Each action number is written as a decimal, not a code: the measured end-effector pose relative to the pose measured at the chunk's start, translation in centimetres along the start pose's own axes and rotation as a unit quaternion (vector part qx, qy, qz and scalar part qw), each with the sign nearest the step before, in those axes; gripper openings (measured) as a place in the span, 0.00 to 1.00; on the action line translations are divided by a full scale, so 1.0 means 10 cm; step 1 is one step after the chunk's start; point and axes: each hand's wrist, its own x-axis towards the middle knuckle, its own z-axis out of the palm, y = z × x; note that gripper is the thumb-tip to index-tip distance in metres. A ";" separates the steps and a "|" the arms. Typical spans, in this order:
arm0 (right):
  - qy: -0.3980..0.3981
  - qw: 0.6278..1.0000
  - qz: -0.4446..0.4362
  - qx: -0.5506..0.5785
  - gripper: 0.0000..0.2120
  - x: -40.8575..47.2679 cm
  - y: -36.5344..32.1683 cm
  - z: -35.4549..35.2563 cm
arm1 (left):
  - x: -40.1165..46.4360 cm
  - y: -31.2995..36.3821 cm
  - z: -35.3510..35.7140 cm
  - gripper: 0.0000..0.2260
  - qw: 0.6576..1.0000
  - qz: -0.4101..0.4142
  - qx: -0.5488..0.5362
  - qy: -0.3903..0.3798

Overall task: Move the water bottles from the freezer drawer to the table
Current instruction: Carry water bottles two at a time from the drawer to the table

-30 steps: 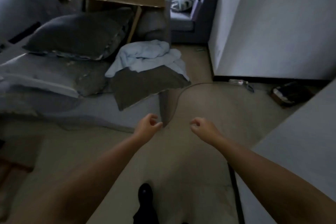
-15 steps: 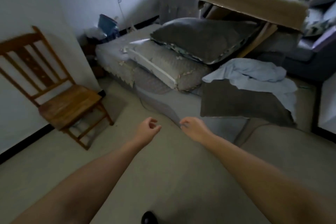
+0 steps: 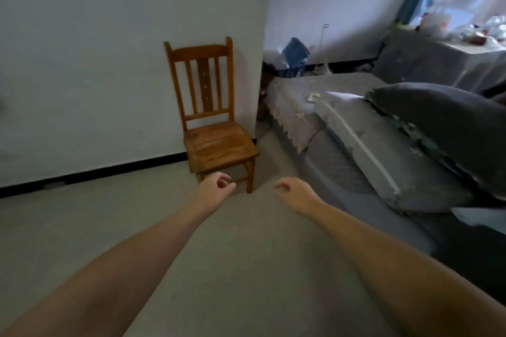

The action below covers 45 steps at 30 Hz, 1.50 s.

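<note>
Both my hands are held out ahead of me above the floor [image 3: 68, 227], and neither holds anything. My left hand [image 3: 216, 186] has its fingers loosely curled, thumb and forefinger close together, and it shows just in front of the wooden chair's front legs. My right hand [image 3: 297, 193] hangs a little to the right of the chair, fingers also loosely curled and relaxed. No water bottles and no freezer drawer are in view, so I cannot tell where they are.

After that, the white wall [image 3: 95, 63] fills the space behind and left of the chair, with a dark skirting strip along its foot. Right of the chair lies a low bed [image 3: 342, 172] in grey covers with a lace-edged cloth near its head end. On the bed, further right of the chair, a dark grey pillow [image 3: 451, 123] leans on a lighter grey cushion [image 3: 383, 150]. Beyond the bed, far right of the chair, a cloth-draped surface [image 3: 443, 63] carries blurred bags and packets below a bright window. The wooden chair [image 3: 213, 123] itself stands with its back against the wall. Behind it to the right, a blue bin [image 3: 294, 53] sits in the corner.
</note>
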 end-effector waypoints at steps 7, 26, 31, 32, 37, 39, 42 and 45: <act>-0.111 0.987 -0.114 -0.035 0.13 0.93 -1.02 0.66 | 0.11 -0.83 -0.89 0.13 0.985 -0.111 -0.048 0.124; -0.293 0.876 -0.370 -0.097 0.14 3.14 -4.20 2.45 | 0.78 -2.29 -3.40 0.12 0.872 -0.299 -0.093 0.376; -0.352 0.838 -0.406 -0.100 0.14 3.19 -4.95 3.13 | 0.55 -2.80 -3.98 0.03 0.828 -0.335 -0.100 0.438; -0.356 0.834 -0.409 -0.099 0.14 3.20 -5.09 3.24 | 0.54 -2.91 -4.09 0.02 0.824 -0.337 -0.095 0.446; -0.368 0.830 -0.411 -0.083 0.14 3.31 -5.98 3.83 | 0.50 -3.46 -4.93 0.02 0.813 -0.334 -0.087 0.469; -0.365 0.831 -0.412 -0.083 0.14 3.35 -6.32 3.98 | 0.49 -3.62 -5.28 0.03 0.810 -0.339 -0.081 0.471; -0.361 0.831 -0.418 -0.070 0.14 3.42 -6.95 4.27 | 0.45 -3.92 -5.94 0.08 0.810 -0.336 -0.069 0.475; -0.357 0.829 -0.426 -0.062 0.13 3.46 -7.39 4.52 | 0.44 -4.17 -6.41 0.09 0.808 -0.333 -0.062 0.483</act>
